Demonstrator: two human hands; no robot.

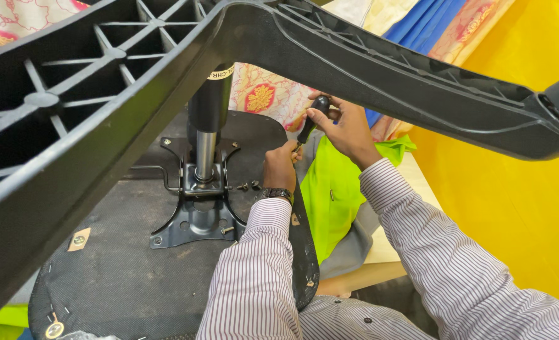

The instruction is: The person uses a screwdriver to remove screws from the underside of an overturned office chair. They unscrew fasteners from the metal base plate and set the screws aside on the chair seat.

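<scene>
An office chair lies upside down in front of me. Its black seat underside [122, 271] faces up, with a metal mounting plate [194, 217] and a gas-lift column [207, 126] rising from it. My right hand [345, 129] grips the black handle of a screwdriver [311, 123], whose tip points down at the seat's far edge. My left hand [280, 167] rests on that edge beside the screwdriver tip, fingers curled; a dark watch sits on the wrist. Whatever is under the left fingers is hidden.
The chair's black star base [355, 69] spreads across the top of the view, close to the camera. A bright green cloth [333, 192] hangs past the seat edge. A yellow surface [518, 189] fills the right. Patterned fabrics lie behind. Loose screws [248, 186] sit near the plate.
</scene>
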